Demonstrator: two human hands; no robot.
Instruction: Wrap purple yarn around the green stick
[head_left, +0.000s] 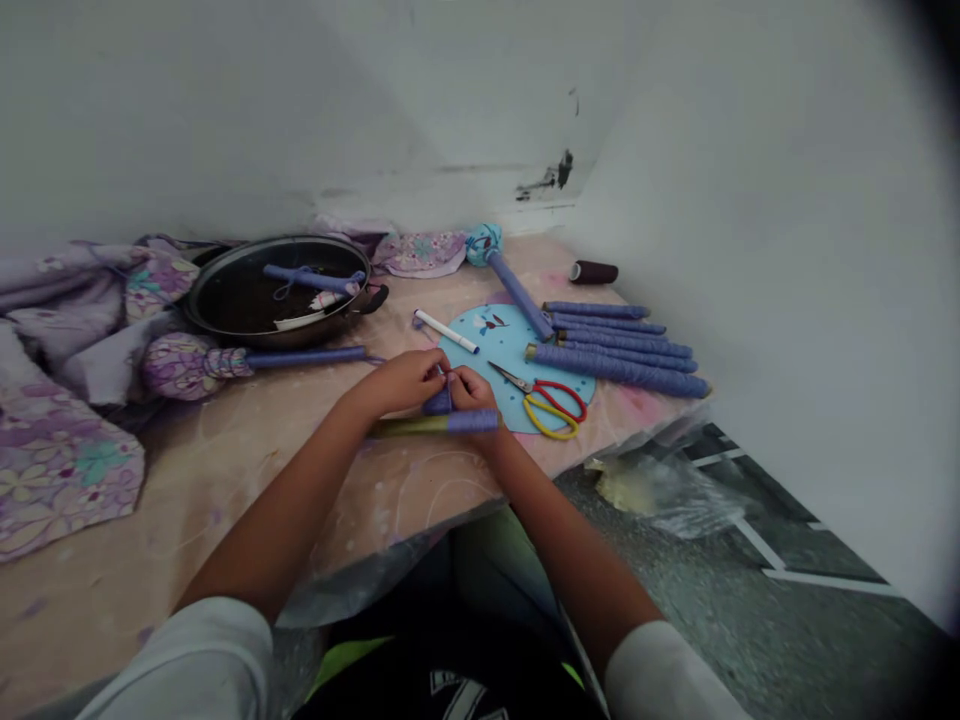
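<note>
Head view, black pan (277,239), wrapped rod (311,280) inside, hands (405,382) on second rod (472,421)

Your head camera faces forward and down, close above your left hand (401,382), right hand (471,392), table (187,510), far wall (300,110).

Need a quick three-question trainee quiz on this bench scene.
1. True or false: the scissors' blades lie on the light-blue disc.
2. What colour is the wrapping on the rod beneath the hands?
3. Which is nearer the dark pan: the left hand or the right hand?

Key: 1. True. 2. Purple. 3. The left hand.
</note>
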